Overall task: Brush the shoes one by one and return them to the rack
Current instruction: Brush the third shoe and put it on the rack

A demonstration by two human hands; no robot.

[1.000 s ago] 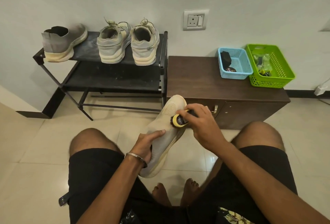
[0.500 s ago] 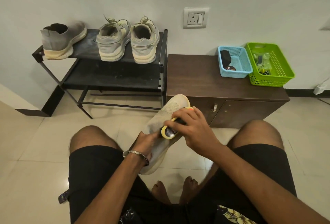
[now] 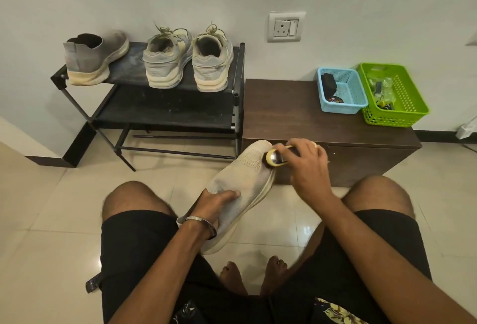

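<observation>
the left hand (image 3: 215, 203) grips the heel part of a pale knit slip-on shoe (image 3: 245, 181), held between the knees with its toe pointing to 1 o'clock. the right hand (image 3: 307, 166) is closed around a yellow shoe brush (image 3: 275, 158), which touches the toe. on the black shoe rack (image 3: 165, 107) at 11 o'clock stand a grey slip-on (image 3: 94, 56) and two laced sneakers (image 3: 188, 58).

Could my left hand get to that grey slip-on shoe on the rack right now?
Probably not yet: the left hand grips the pale shoe, and the grey slip-on sits at the far left of the rack's top shelf, apparently beyond arm's reach.
</observation>
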